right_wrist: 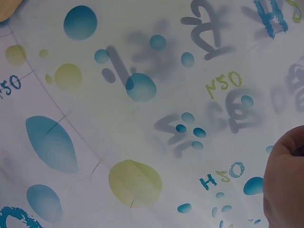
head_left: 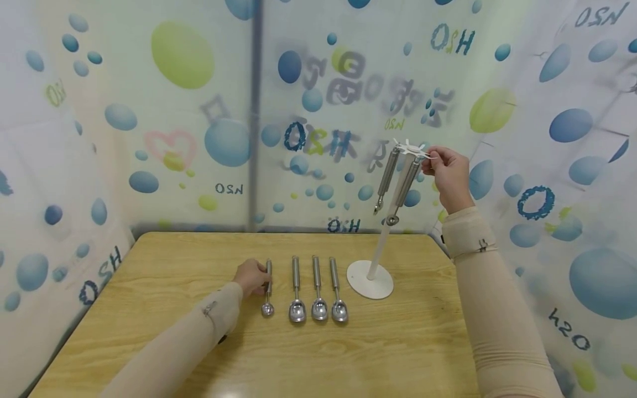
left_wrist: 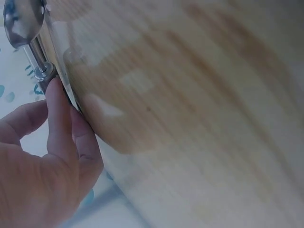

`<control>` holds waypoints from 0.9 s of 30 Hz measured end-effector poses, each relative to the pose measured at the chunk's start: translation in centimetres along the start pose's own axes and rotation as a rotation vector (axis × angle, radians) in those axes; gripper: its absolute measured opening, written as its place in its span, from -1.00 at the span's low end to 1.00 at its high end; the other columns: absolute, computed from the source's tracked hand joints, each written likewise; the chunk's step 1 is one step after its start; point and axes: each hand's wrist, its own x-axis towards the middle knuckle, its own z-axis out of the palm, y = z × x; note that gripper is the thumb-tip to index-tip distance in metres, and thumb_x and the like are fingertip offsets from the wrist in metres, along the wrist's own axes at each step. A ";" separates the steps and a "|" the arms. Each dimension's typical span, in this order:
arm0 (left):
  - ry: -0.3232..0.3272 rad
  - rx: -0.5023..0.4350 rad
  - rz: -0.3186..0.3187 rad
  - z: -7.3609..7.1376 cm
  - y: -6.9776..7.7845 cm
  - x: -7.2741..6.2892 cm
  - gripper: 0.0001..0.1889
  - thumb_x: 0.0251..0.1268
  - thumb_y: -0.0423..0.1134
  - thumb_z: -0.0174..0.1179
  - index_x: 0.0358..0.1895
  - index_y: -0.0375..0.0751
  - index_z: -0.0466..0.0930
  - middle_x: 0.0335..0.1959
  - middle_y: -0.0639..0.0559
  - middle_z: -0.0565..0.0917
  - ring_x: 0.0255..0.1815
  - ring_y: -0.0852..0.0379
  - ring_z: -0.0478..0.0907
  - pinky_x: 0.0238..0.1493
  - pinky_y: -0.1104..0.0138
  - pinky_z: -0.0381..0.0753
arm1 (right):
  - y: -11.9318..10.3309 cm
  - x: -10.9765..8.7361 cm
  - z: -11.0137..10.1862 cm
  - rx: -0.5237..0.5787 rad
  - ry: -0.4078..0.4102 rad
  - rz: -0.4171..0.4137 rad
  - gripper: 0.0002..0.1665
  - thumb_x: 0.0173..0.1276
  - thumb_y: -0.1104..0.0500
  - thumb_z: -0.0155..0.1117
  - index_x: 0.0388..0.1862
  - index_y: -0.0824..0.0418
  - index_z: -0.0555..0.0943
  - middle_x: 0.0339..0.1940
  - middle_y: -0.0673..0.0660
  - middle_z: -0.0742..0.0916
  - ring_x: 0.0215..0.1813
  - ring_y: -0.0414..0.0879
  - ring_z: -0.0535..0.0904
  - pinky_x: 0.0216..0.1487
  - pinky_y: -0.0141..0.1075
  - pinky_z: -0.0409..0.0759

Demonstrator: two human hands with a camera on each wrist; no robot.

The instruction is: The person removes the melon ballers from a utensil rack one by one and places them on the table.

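Note:
My left hand [head_left: 252, 276] pinches the metal handle of a small round-bowled scoop [head_left: 267, 309] at the left end of a row on the table. In the left wrist view, the fingertips meet the handle [left_wrist: 46, 78] just below the shiny bowl [left_wrist: 24, 21]. Three larger oval-bowled scoops [head_left: 297, 312] lie to its right, handles pointing away. My right hand [head_left: 450, 174] pinches one arm of the white hook top [head_left: 412, 149] of a tilted stand. Metal-handled utensils [head_left: 388, 176] hang from it. In the right wrist view only part of the right hand [right_wrist: 287, 185] shows.
The stand's round white base [head_left: 363, 281] rests on the wooden table [head_left: 209, 359], right of the scoops. A patterned curtain [head_left: 189, 110] closes in the back and both sides, close behind the table's far edge.

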 end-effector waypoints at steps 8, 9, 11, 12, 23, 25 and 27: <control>0.048 0.232 0.144 -2.0 0.8 -0.8 -0.57 0.41 -0.22 0.22 0.18 -0.49 0.51 0.00 -0.32 0.64 -0.13 -0.10 0.63 -0.09 0.10 0.69 | 0.3 0.0 0.6 0.012 -0.020 0.003 -0.81 0.54 0.19 0.16 -0.19 0.24 0.69 -0.44 0.00 0.69 -0.37 -0.21 0.62 -0.23 -0.49 0.67; 0.056 0.253 0.170 -2.2 1.3 -1.0 -0.56 0.43 -0.20 0.21 0.20 -0.47 0.51 0.05 -0.32 0.64 -0.06 -0.13 0.63 -0.03 0.06 0.67 | 0.3 0.0 0.7 0.008 -0.023 -0.003 -0.81 0.54 0.18 0.16 -0.20 0.22 0.69 -0.44 0.00 0.69 -0.37 -0.21 0.62 -0.23 -0.49 0.67; 0.068 0.292 0.224 -2.3 2.6 -1.3 -0.56 0.47 -0.17 0.18 0.24 -0.43 0.50 0.13 -0.31 0.62 0.06 -0.18 0.61 0.06 0.01 0.64 | 0.3 0.1 0.7 0.017 -0.025 -0.006 -0.81 0.53 0.17 0.17 -0.21 0.20 0.70 -0.45 0.00 0.69 -0.37 -0.21 0.63 -0.23 -0.49 0.67; 0.066 0.291 0.247 -2.2 3.4 -1.5 -0.56 0.47 -0.18 0.17 0.25 -0.41 0.50 0.14 -0.31 0.62 0.08 -0.19 0.61 0.07 0.00 0.63 | 0.2 0.1 0.6 0.024 -0.024 -0.008 -0.81 0.52 0.17 0.17 -0.22 0.20 0.70 -0.45 0.01 0.70 -0.38 -0.21 0.63 -0.23 -0.49 0.67; 0.021 0.246 0.567 2.0 12.2 -3.4 -0.69 0.47 -0.29 0.19 0.19 -0.28 0.59 0.14 -0.16 0.64 0.12 -0.07 0.60 0.16 0.11 0.62 | 0.1 0.4 -0.1 0.070 -0.024 0.000 -0.80 0.49 0.14 0.20 -0.26 0.20 0.71 -0.47 0.01 0.70 -0.39 -0.20 0.62 -0.24 -0.48 0.67; 0.017 0.241 0.626 3.0 13.9 -3.7 -0.71 0.47 -0.31 0.20 0.17 -0.27 0.61 0.10 -0.13 0.65 0.08 -0.03 0.61 0.14 0.15 0.62 | 0.0 0.3 -0.3 0.082 -0.021 0.013 -0.80 0.49 0.14 0.21 -0.27 0.20 0.71 -0.47 0.02 0.69 -0.40 -0.19 0.62 -0.25 -0.49 0.67; 0.009 0.236 0.693 4.1 15.6 -4.1 -0.73 0.46 -0.33 0.20 0.15 -0.26 0.62 0.07 -0.10 0.66 0.06 0.00 0.62 0.13 0.18 0.62 | 0.0 0.3 -0.3 0.082 -0.017 0.019 -0.80 0.49 0.15 0.21 -0.28 0.19 0.71 -0.46 0.03 0.69 -0.40 -0.19 0.62 -0.25 -0.49 0.67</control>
